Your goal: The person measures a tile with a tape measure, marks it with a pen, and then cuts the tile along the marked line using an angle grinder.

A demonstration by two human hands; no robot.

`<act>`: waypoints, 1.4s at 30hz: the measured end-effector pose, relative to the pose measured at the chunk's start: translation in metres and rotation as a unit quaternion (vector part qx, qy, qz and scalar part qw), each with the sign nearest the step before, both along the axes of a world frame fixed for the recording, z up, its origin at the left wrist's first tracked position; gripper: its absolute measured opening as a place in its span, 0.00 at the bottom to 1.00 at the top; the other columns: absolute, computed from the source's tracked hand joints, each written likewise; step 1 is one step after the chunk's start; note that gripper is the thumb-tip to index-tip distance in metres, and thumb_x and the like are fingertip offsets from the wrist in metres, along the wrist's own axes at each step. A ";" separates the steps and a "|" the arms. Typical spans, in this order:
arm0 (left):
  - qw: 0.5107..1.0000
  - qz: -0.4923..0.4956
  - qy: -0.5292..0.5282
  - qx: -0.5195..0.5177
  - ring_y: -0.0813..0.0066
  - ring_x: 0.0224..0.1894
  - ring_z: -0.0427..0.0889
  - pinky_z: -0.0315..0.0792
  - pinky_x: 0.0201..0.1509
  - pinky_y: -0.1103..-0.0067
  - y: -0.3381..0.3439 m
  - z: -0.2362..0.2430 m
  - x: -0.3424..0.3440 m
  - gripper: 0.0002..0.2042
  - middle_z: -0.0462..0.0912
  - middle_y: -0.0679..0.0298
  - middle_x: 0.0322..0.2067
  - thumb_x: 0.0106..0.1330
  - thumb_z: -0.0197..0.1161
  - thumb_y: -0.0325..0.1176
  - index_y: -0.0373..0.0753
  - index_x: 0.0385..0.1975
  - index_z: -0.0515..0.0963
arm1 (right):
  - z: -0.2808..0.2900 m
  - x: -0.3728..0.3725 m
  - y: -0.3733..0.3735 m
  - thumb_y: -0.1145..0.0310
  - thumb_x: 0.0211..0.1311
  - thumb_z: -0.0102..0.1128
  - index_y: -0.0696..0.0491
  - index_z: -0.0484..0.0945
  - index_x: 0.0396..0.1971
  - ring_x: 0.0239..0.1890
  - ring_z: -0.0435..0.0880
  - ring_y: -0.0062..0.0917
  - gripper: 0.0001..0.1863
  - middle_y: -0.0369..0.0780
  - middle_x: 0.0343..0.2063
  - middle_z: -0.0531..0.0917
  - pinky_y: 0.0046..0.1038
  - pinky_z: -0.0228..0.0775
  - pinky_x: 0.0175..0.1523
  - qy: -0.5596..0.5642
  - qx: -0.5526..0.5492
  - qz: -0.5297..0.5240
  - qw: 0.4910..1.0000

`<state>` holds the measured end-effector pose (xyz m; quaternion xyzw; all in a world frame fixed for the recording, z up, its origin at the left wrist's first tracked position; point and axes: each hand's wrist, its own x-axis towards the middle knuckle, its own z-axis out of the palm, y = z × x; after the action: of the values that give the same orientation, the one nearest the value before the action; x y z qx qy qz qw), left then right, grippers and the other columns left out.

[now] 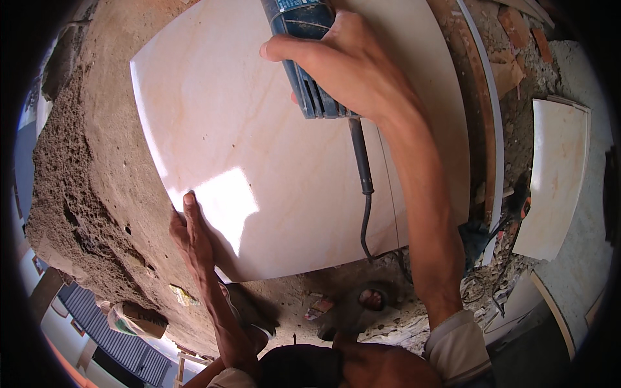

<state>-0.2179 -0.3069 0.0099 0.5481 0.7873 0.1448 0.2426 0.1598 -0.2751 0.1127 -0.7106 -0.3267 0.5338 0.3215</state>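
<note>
A large cream tile (213, 129) with faint tan veining lies across the middle of the view. My right hand (362, 64) is wrapped round the blue body of a corded power tool (314, 97) above the tile. The tool's front end lies beyond the top of the picture, so its working part is hidden. Its black cord (366, 220) runs back over the tile's near edge. A thin dark line runs lengthwise on the tile beside my right forearm. My left hand (194, 236) grips the tile's near left edge, thumb on top, its other fingers partly hidden along the side.
Rough sandy ground rises on the left in a crumbly mound (71, 213). To the right are a long pale strip (490, 97), broken brick pieces (514, 27) and cut tile pieces (557, 174). A foot (370, 299) and a sack (137, 320) show near the bottom.
</note>
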 end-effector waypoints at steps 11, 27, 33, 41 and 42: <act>1.000 -0.002 -0.006 0.008 0.77 0.25 0.63 0.62 0.28 0.69 -0.001 0.003 0.006 0.37 0.63 0.71 0.21 0.74 0.60 0.73 0.40 0.24 0.69 | -0.007 0.004 0.002 0.53 0.70 0.65 0.54 0.81 0.32 0.22 0.79 0.25 0.17 0.37 0.21 0.80 0.38 0.78 0.34 0.025 -0.029 0.008 0.999; 0.999 0.030 0.009 -0.007 0.78 0.27 0.61 0.62 0.32 0.70 -0.001 -0.001 -0.001 0.37 0.63 0.72 0.21 0.72 0.63 0.74 0.38 0.28 0.71 | -0.004 -0.001 -0.022 0.52 0.67 0.67 0.62 0.83 0.42 0.35 0.88 0.34 0.23 0.45 0.31 0.87 0.42 0.82 0.48 -0.005 0.033 -0.012 0.999; 1.000 0.021 -0.005 -0.005 0.78 0.26 0.60 0.61 0.32 0.71 0.000 0.000 -0.001 0.37 0.62 0.73 0.21 0.72 0.63 0.74 0.39 0.27 0.71 | 0.024 -0.005 0.004 0.50 0.67 0.67 0.63 0.83 0.45 0.37 0.88 0.35 0.26 0.45 0.32 0.87 0.42 0.81 0.51 -0.008 -0.146 -0.030 0.989; 1.000 0.008 -0.014 0.003 0.80 0.27 0.60 0.60 0.31 0.73 -0.001 0.002 0.004 0.36 0.63 0.74 0.21 0.72 0.64 0.73 0.39 0.26 0.71 | 0.008 0.000 -0.032 0.50 0.67 0.67 0.66 0.81 0.52 0.41 0.89 0.36 0.31 0.48 0.36 0.88 0.43 0.81 0.53 0.052 0.006 0.021 0.998; 1.000 0.018 -0.005 0.003 0.80 0.26 0.60 0.60 0.31 0.73 -0.001 0.002 0.005 0.36 0.63 0.74 0.21 0.72 0.64 0.74 0.39 0.26 0.71 | 0.008 0.000 -0.036 0.50 0.67 0.67 0.67 0.80 0.53 0.42 0.89 0.36 0.32 0.49 0.37 0.88 0.43 0.81 0.54 0.045 0.002 0.015 0.999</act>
<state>-0.2132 -0.3078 0.0121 0.5338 0.7954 0.1539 0.2424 0.1597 -0.3107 0.1204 -0.6802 -0.3236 0.5694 0.3292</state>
